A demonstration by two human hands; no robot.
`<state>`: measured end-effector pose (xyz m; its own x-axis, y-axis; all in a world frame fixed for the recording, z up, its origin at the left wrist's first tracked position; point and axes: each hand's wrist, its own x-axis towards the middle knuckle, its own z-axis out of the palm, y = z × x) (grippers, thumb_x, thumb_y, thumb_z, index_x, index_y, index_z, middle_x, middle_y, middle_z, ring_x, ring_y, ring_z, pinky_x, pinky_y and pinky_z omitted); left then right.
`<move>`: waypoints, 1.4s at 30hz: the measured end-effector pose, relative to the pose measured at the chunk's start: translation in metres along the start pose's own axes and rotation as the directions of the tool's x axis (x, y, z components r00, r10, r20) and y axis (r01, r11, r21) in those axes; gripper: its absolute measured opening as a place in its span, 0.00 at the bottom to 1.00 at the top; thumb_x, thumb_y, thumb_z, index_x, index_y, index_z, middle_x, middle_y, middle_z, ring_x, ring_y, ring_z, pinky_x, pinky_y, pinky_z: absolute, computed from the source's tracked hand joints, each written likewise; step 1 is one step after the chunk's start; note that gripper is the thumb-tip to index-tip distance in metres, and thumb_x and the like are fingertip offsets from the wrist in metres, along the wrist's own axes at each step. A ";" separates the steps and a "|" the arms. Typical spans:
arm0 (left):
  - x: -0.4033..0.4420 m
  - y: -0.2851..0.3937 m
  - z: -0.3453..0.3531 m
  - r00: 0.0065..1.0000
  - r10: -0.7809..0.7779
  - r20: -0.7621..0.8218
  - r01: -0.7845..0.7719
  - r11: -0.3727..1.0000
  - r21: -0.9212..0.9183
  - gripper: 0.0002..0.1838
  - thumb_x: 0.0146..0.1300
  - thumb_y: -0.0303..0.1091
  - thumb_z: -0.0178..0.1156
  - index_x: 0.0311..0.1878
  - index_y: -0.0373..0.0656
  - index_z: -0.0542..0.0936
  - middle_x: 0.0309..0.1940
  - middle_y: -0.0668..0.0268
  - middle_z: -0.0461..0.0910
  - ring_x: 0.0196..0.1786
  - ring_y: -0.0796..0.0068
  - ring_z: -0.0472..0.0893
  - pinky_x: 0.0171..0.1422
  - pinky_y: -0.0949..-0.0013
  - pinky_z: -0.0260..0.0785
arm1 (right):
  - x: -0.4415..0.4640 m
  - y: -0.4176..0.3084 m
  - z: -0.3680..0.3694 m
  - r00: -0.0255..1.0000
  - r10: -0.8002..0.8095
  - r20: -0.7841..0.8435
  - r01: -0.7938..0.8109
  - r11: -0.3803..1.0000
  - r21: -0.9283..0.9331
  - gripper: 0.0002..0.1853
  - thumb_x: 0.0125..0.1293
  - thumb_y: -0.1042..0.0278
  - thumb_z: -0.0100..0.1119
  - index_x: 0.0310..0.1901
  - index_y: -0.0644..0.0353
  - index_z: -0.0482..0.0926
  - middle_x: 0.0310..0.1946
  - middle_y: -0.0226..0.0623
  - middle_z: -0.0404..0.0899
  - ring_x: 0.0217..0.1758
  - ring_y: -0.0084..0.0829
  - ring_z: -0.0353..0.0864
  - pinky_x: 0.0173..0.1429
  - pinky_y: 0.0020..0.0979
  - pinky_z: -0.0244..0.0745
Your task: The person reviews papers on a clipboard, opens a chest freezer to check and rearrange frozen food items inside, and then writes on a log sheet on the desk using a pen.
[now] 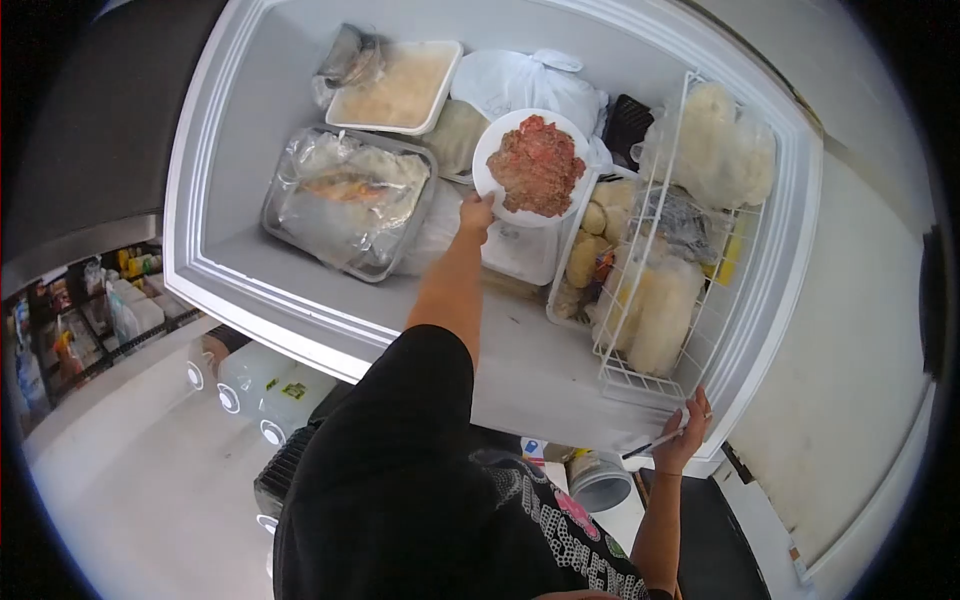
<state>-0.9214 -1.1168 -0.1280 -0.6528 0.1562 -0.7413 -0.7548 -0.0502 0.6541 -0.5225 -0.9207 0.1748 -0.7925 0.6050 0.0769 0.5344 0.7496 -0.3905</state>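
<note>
My left hand (477, 217) reaches into a chest freezer (255, 130) and grips the near rim of a white plate (483, 160). Raw ground meat (537, 166), pink and brown, is heaped on that plate. The plate is over a lidded white container (525, 255) and beside a white tied bag (500, 80); whether it rests on them I cannot tell. At the freezer's front right edge, my right hand (683, 437) is closed around a thin, dark-tipped stick (650, 444), its exact kind unclear.
A wire basket (640, 290) with bagged pale food (665, 315) hangs at the freezer's right. On the left are a dark tray (375, 270) of plastic-wrapped food and a white tray (400, 90). Large water jugs (255, 380) and a bucket (600, 485) stand outside, below the front wall.
</note>
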 end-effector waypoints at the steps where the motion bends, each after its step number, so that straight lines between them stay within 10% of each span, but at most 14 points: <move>1: -0.001 0.001 0.001 0.999 -0.023 -0.026 0.024 1.000 0.019 0.15 0.64 0.37 0.55 0.52 0.46 0.73 0.38 0.68 0.78 0.35 0.76 0.76 0.37 0.69 0.69 | 0.002 -0.002 0.000 1.000 -0.005 0.015 0.006 0.999 -0.033 0.13 0.56 0.83 0.49 0.45 0.63 0.68 0.56 0.55 0.70 0.59 0.53 0.68 0.62 0.46 0.61; 9: 0.018 -0.013 0.019 0.994 0.099 -0.045 -0.109 0.897 -0.428 0.15 0.65 0.32 0.55 0.55 0.42 0.71 0.47 0.65 0.77 0.46 0.72 0.76 0.48 0.66 0.70 | 0.003 -0.002 0.000 0.995 0.063 0.077 -0.063 0.998 -0.006 0.10 0.60 0.75 0.49 0.44 0.63 0.69 0.56 0.54 0.70 0.59 0.53 0.68 0.63 0.47 0.60; 26: -0.031 0.102 -0.032 0.996 0.072 -0.053 -0.083 0.965 -0.247 0.14 0.63 0.34 0.59 0.50 0.39 0.78 0.40 0.64 0.81 0.38 0.74 0.78 0.43 0.67 0.71 | 0.002 -0.010 0.001 0.972 0.186 0.145 -0.187 0.982 -0.003 0.11 0.62 0.80 0.46 0.47 0.65 0.70 0.58 0.48 0.70 0.54 0.44 0.71 0.59 0.39 0.65; 31: -0.023 0.117 -0.087 0.991 0.127 -0.051 -0.136 0.870 -0.474 0.18 0.61 0.38 0.62 0.51 0.40 0.75 0.40 0.65 0.80 0.41 0.70 0.78 0.46 0.63 0.72 | -0.005 0.004 0.005 0.981 0.143 0.135 -0.142 0.990 -0.014 0.31 0.53 0.89 0.45 0.61 0.59 0.66 0.54 0.44 0.69 0.52 0.41 0.71 0.58 0.35 0.66; 37: -0.036 0.138 -0.164 0.912 0.145 -0.384 -0.379 0.652 -0.656 0.23 0.64 0.41 0.57 0.57 0.38 0.69 0.50 0.61 0.75 0.51 0.63 0.75 0.59 0.58 0.66 | -0.010 0.027 0.008 0.984 0.088 0.153 -0.084 0.996 -0.037 0.30 0.54 0.88 0.44 0.62 0.60 0.66 0.56 0.44 0.68 0.56 0.42 0.70 0.59 0.35 0.66; 41: 0.010 0.100 -0.242 0.847 0.055 -0.529 -0.465 0.559 -0.686 0.22 0.68 0.46 0.50 0.55 0.38 0.68 0.47 0.61 0.73 0.46 0.63 0.76 0.47 0.58 0.74 | -0.015 0.028 0.013 0.902 0.395 0.174 -0.430 0.852 0.298 0.27 0.57 0.85 0.43 0.60 0.61 0.67 0.56 0.46 0.70 0.57 0.43 0.70 0.59 0.36 0.67; 42: 0.011 0.089 -0.252 0.838 0.250 -0.485 -0.534 0.556 -0.637 0.23 0.69 0.49 0.47 0.56 0.39 0.66 0.47 0.61 0.72 0.47 0.63 0.75 0.47 0.59 0.74 | -0.012 0.020 0.008 0.954 0.257 0.155 -0.281 0.947 0.159 0.27 0.56 0.85 0.44 0.60 0.62 0.68 0.56 0.46 0.70 0.56 0.43 0.70 0.59 0.36 0.67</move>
<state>-1.0116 -1.3678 -0.1158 -0.7672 -0.3598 -0.5310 -0.1127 -0.7394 0.6638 -0.5041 -0.9153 0.1591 -0.6644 0.7280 -0.1690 0.6814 0.4972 -0.5371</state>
